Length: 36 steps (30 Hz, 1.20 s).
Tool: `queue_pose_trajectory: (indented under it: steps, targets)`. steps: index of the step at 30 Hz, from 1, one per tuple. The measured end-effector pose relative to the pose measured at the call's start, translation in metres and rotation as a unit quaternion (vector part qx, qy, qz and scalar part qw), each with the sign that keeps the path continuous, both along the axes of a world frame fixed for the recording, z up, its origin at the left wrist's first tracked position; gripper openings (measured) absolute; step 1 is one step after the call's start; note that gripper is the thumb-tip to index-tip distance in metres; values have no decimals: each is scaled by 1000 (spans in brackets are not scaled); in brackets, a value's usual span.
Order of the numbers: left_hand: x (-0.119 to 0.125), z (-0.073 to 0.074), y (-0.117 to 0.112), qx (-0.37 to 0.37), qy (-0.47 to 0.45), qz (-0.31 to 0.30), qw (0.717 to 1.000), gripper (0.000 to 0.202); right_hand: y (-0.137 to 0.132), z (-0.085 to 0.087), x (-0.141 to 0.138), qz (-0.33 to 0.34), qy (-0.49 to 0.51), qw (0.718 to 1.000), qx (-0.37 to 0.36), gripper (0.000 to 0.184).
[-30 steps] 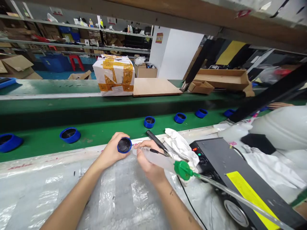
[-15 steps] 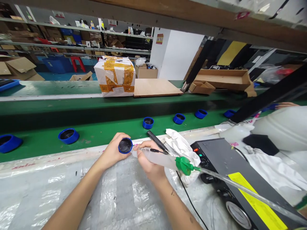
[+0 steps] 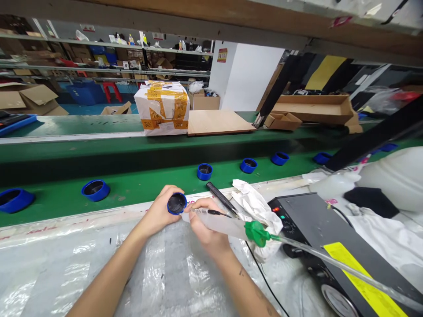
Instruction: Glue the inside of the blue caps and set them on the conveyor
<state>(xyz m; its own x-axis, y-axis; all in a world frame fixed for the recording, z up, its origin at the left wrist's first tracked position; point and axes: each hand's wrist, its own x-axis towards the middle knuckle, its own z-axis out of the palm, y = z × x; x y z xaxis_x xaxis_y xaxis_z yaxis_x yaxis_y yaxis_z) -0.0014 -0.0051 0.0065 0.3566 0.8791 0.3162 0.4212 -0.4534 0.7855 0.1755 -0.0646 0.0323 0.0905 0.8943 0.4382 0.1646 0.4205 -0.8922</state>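
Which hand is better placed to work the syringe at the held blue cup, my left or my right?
Probably the right: your right hand grips the translucent syringe, with its tip end close to the blue cup. Your left hand is occupied holding that cup.

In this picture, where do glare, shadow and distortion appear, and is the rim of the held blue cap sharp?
Head view: white glare streaks on the plastic sheet; head view: a dark band behind the blue caps on the green surface; head view: the leftmost cap looks stretched; head view: the held cap has a clear rim, its inside dark.
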Motion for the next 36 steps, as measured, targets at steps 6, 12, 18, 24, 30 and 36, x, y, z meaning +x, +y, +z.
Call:
queue_pose_trajectory:
  steps: [6, 12, 18, 24, 30, 36]
  targets:
    - [-1, -2, -1, -61, -16, -16, 998, 49, 0, -2, -1, 27, -2, 1000, -2, 7]
    - [1, 3, -2, -62, -13, -28, 998, 42, -2, 1, -3, 29, -5, 1000, -7, 7]
    - [0, 4, -2, -30, -17, -51, 998, 39, -4, 7, -6, 31, 16, 999, 13, 5]
    - [0, 5, -2, -37, -13, -61, 997, 42, -4, 7, -9, 26, 19, 999, 11, 4]
    - [1, 7, -2, -50, -12, -63, 997, 42, -5, 9, -9, 44, 30, 998, 15, 4]
    - [1, 5, -2, -54, -3, -62, 997, 44, -6, 9, -11, 45, 52, 997, 20, 6]
